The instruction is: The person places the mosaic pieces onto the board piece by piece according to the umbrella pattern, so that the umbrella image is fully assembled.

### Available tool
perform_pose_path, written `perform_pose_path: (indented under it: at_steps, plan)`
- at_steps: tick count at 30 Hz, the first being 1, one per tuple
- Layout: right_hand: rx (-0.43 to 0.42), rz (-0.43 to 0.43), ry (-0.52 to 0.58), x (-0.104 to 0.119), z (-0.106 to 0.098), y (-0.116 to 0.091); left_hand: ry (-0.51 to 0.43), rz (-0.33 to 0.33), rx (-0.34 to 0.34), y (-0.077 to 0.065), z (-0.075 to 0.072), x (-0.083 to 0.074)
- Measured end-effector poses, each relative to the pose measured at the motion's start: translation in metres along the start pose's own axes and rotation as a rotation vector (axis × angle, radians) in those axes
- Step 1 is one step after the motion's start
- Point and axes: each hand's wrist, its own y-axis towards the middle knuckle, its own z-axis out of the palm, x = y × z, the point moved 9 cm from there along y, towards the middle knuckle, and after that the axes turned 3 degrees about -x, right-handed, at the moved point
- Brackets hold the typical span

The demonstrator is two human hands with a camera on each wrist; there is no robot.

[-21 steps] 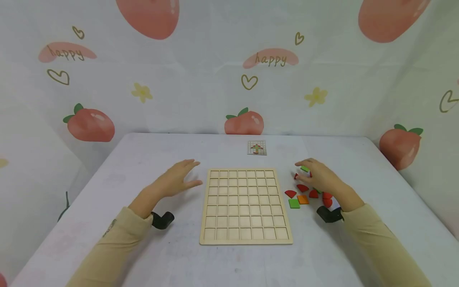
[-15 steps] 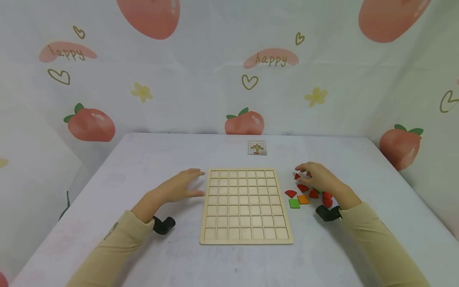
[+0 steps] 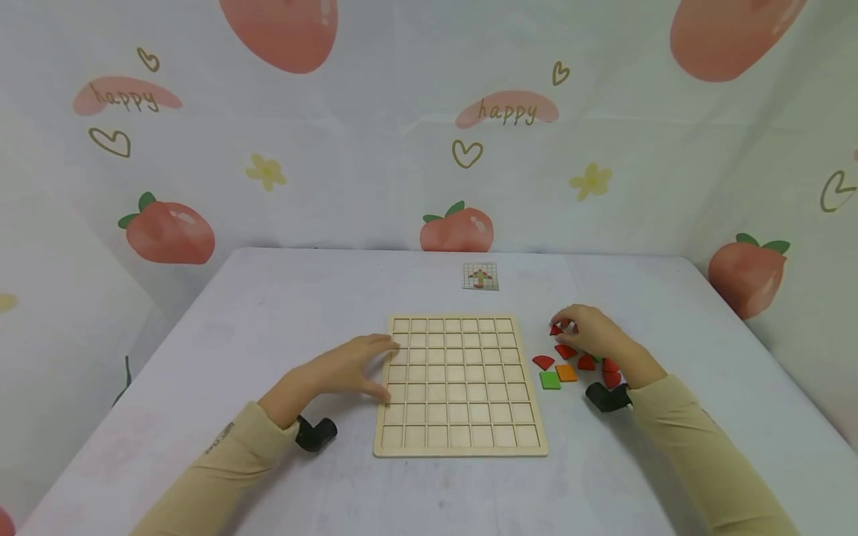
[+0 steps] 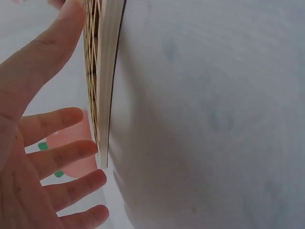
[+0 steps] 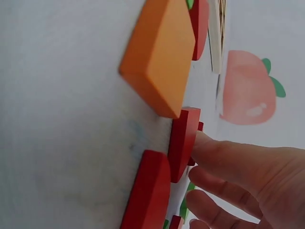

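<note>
In the head view my left hand (image 3: 348, 366) reaches over the left edge of a wooden grid board (image 3: 462, 452), its thumb and fingers spread wide apart. The left wrist view has the board's side (image 4: 107, 86) right beside those fingertips. My right hand (image 3: 599, 333) is low over a pile of flat coloured pieces, its fingers bent loosely. A small red piece (image 3: 555, 330) shows between its thumb and fingertips. In the right wrist view the thumb overlaps a red piece (image 5: 183, 140); thumb and forefinger stand apart. Part of the pile is hidden under this hand.
Near the board's right side lie a red quarter-round piece (image 3: 544, 362), an orange square (image 3: 566, 373) and a green square (image 3: 550, 380). Beyond the board is a small pattern card (image 3: 480, 276). A fruit-printed cloth (image 3: 375, 171) hangs behind the table.
My left hand has come right and nearer to me, from beside the board to over its left edge. The right hand has lowered slightly, and its fingers have drawn in around the red piece.
</note>
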Motion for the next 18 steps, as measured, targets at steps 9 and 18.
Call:
perform_pose_path:
  at_steps: [9,18]
  plan:
    - [-0.027,-0.007,-0.036,0.002,-0.001,0.001,0.082,0.031,-0.005,0.001,0.003,-0.002]
    - [-0.006,-0.025,0.007,0.023,-0.003,0.005,0.088,-0.002,0.009,0.001,0.002,-0.002]
